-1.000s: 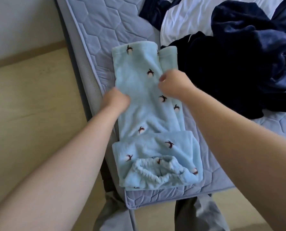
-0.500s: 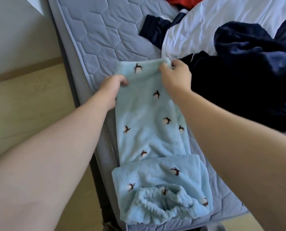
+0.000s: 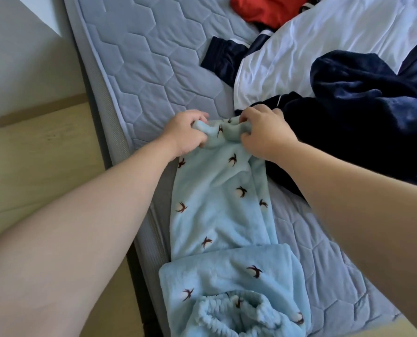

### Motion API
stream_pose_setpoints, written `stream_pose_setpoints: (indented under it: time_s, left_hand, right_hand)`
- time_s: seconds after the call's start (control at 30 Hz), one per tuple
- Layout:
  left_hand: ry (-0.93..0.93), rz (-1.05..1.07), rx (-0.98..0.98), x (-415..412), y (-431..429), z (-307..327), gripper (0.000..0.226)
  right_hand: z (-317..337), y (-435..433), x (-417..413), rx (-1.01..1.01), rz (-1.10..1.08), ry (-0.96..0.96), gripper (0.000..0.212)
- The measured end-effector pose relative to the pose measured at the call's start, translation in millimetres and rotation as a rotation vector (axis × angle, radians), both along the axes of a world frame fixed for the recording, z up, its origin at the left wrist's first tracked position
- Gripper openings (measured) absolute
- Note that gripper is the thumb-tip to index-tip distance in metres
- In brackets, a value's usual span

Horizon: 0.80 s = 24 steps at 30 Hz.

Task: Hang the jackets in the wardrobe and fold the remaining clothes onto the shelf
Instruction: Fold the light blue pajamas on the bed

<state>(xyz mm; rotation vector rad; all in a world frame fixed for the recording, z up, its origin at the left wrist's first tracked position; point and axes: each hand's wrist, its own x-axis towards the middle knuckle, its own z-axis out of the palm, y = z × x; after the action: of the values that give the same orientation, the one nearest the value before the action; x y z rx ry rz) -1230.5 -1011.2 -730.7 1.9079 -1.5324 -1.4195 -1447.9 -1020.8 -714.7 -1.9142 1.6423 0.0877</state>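
Observation:
Light blue fleece pyjama trousers point(image 3: 217, 215) with small dark bird prints lie lengthwise along the mattress's left edge, the elastic waistband nearest me. My left hand point(image 3: 186, 135) grips the left corner of the far leg ends, fingers curled round the cloth. My right hand point(image 3: 263, 135) grips the right corner of the same end. The cloth bunches and lifts between both hands.
The grey-blue quilted mattress point(image 3: 158, 69) runs away from me. A dark navy fleece garment point(image 3: 363, 122) lies right of the trousers, with a white-and-navy jacket point(image 3: 312, 45) behind it and red clothing point(image 3: 268, 8) at the far top. Wooden floor point(image 3: 32, 166) lies left.
Both hands slid up the trousers from the middle to the far leg ends and took hold of them. That end is now bunched and raised off the mattress.

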Motion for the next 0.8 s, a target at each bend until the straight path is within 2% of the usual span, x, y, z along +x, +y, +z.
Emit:
stream_pose_setpoints:
  time_s: [0.07,0.13,0.2,0.3,0.43,0.5,0.6,0.7,0.73,0.8]
  left_hand:
    - [-0.166,-0.289,-0.089,0.6,-1.9,2.7,0.015]
    - [-0.343,-0.56,-0.112,-1.5,-1.0,6.9,0.025]
    - [-0.527,-0.724,-0.136,-3.4,-1.5,11.5,0.03]
    - [-0.736,-0.743,-0.207,-5.1,-4.8,15.7,0.033]
    - [-0.77,-0.655,0.036,-2.2,-8.8,21.6,0.039]
    - [-0.789,-0.634,0.086,2.0,-8.8,23.3,0.039]
    - [-0.68,-0.471,0.237,4.7,-7.8,19.8,0.053]
    - [-0.261,0.07,0.49,1.0,-9.6,19.4,0.104]
    - [-0.122,0.262,0.541,-0.3,-11.1,18.3,0.11]
    - [-0.001,0.535,0.556,1.9,-13.3,10.5,0.096]
  right_hand:
    - [4.6,-1.1,-4.9,-0.032,0.069,0.012,0.029]
    - [9.1,-2.0,-10.0,-0.035,0.164,0.079,0.03]
    - [11.7,-3.2,-12.2,-0.046,0.26,0.165,0.032]
    - [12.7,-5.9,-11.1,-0.034,0.33,0.21,0.03]
    - [19.0,-12.9,-12.0,0.057,0.299,0.163,0.017]
    - [21.9,-16.4,-14.0,0.092,0.317,0.155,0.016]
    - [24.5,-20.1,-14.0,0.15,0.363,0.171,0.02]
    - [25.1,-22.3,-11.5,0.166,0.385,0.199,0.014]
    - [24.7,-23.1,-10.7,0.164,0.377,0.201,0.009]
    - [22.2,-24.7,-9.1,0.148,0.36,0.201,0.01]
